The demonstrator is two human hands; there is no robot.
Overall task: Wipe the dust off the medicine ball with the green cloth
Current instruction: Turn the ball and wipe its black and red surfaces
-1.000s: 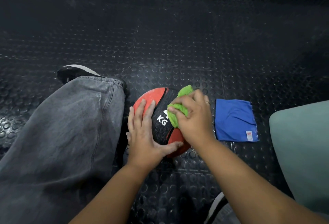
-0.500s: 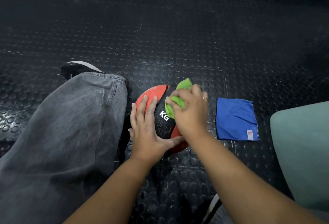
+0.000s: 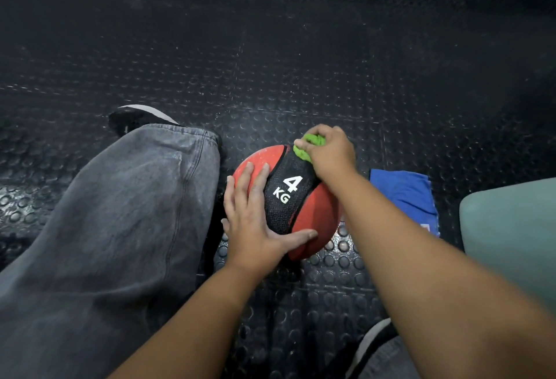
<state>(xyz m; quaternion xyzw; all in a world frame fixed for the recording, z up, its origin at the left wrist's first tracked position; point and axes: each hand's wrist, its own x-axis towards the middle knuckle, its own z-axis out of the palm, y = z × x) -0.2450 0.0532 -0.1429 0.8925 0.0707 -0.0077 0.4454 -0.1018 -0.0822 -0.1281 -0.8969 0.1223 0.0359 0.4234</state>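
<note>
The medicine ball (image 3: 314, 220) sits on the studded black rubber floor (image 3: 301, 47), red with a black band marked "4 KG".

The left hand (image 3: 252, 222) lies flat on the ball's 9 o'clock side. Its fingers are spread and the thumb reaches across the near red panel.

The right hand (image 3: 331, 156) has its fingers curled round the bunched green cloth (image 3: 304, 151) and presses it to the black band at the ball's 12 to 1 o'clock edge.

Surroundings:
- The right forearm crosses the ball's 3 o'clock side, hiding that edge and the near corner of a blue cloth (image 3: 403, 195). This cloth lies flat on the floor just beside the ball at 3 o'clock.
- A grey-green padded object (image 3: 511, 228) is farther out at 3 o'clock.
- A grey trouser leg (image 3: 120, 213) crowds the ball at 9 o'clock.
- A black shoe (image 3: 135, 116) is at 10 o'clock.
- A second shoe (image 3: 373, 345) is partly seen at 5 o'clock.
</note>
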